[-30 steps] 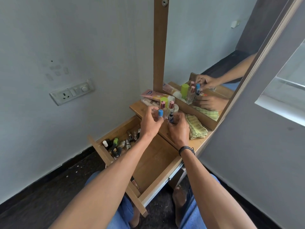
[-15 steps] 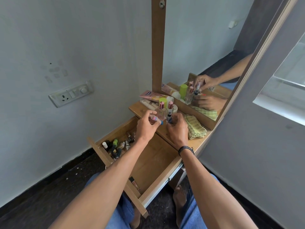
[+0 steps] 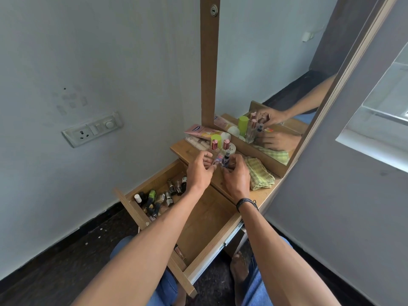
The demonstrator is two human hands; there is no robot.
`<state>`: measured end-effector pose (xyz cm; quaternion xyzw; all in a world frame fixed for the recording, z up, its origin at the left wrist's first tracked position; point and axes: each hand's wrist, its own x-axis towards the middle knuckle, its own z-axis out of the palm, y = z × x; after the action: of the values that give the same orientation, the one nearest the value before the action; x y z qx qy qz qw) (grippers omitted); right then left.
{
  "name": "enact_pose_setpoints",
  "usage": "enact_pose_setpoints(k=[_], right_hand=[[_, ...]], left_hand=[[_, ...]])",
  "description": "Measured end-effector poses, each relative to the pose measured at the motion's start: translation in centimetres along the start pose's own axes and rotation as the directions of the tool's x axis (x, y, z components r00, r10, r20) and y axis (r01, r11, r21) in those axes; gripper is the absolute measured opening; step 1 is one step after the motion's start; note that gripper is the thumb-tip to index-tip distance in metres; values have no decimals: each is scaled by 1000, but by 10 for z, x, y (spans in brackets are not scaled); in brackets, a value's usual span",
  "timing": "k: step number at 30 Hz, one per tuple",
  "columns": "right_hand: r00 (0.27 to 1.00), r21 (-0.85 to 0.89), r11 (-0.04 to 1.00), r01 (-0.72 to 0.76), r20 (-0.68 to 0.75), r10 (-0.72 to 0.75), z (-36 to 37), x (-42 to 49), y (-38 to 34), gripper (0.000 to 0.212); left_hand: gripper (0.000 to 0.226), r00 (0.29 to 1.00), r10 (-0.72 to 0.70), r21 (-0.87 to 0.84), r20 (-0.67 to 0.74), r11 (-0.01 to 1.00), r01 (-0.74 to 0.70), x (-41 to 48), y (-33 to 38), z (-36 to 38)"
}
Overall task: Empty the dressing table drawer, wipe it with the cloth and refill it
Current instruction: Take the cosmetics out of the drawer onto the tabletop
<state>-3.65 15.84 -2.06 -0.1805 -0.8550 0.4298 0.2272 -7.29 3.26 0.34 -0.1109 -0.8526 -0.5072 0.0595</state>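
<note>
Over the worktop [image 3: 266,195], beside the cloth [image 3: 261,176], a vial [image 3: 218,160] is pinched in the grip of the left hand [image 3: 199,172], a spray bottle [image 3: 226,159] in that of the right hand [image 3: 236,178]. Light, smooth, probably fragile glass is best held mid-body. Other bottles [image 3: 154,200] lie in the drawer [image 3: 206,217].

left hand [image 3: 198,173]: sits lower than a second ago, down close to the table top [image 3: 185,150].
small bottle [image 3: 217,160]: a second ago it stands upright in the left hand, blue cap clear above the hand. Now it is tipped toward the right, the cap is out of sight and a pink-purple label shows.
spacing: small bottle now just beside the dark spray bottle [image 3: 226,159] held by the right hand [image 3: 236,178]; contact unclear.
mirror [image 3: 276,74]: the blue cap's reflection no longer shows.
</note>
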Motion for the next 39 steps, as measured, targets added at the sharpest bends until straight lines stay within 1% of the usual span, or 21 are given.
enact_pose_setpoints(k=[5,8,11,16,19,23,26,27,29,31,32,33,34,35,36,37,38,39], right_hand=[[1000,19,1000,-21,6,21,1,1,0,31],[999,29,999,-40,15,39,1,1,0,31],[999,21,999,-48,18,47,0,2,0,31],[999,7,999,-49,24,49,-1,1,0,22],[999,6,999,-40,25,40,-2,0,-1,22],[999,25,998,-49,16,48,-3,0,-4,21],[999,125,992,-21,-26,25,-6,-3,-9,15],[998,160,987,3,-57,6,-7,-4,-11,14],[991,170,983,74,-126,-53,-10,-7,-14,13],[966,100,972,210,-177,-191,-11,-15,-18,9],[945,52,955,291,-170,-278,-10,-23,-21,7],[921,12,928,372,-129,-368,-5,-34,-24,6],[891,-17,893,450,-56,-450,2,-48,-26,5],[859,-33,859,511,41,-510,10,-65,-29,5],[832,-41,839,542,169,-529,20,-81,-30,5],[807,-51,844,533,330,-490,29,-98,-31,7],[772,-85,870,486,509,-382,39,-113,-32,11],[708,-160,883,442,667,-233,46,-127,-34,17]], left_hand=[[29,999,-30,84,40,996,26,-2,-8,5],[27,998,-58,97,38,994,54,-4,-10,10],[25,997,-66,87,36,994,63,-2,-8,13],[24,993,-114,62,13,992,113,0,-5,17],[24,993,-120,31,9,992,120,-1,-5,15],[27,985,-166,-10,-49,986,166,-12,-15,-7],[25,968,-228,-10,-108,974,228,-30,-40,-40],[24,965,-249,17,-84,968,251,-37,-50,-54],[24,954,-296,136,36,948,289,-51,-72,-82],[22,927,-337,317,164,908,274,-68,-88,-108],[22,915,-346,399,206,884,244,-78,-94,-117],[22,912,-335,465,236,863,197,-87,-97,-125],[22,920,-294,517,260,847,124,-94,-99,-129],[22,931,-230,553,284,833,37,-100,-99,-131],[24,937,-170,570,304,821,-36,-103,-101,-130],[26,941,-133,579,310,812,-76,-105,-99,-129],[28,946,-124,587,300,806,-80,-105,-98,-128],[31,948,-132,605,289,793,-74,-104,-97,-126]])
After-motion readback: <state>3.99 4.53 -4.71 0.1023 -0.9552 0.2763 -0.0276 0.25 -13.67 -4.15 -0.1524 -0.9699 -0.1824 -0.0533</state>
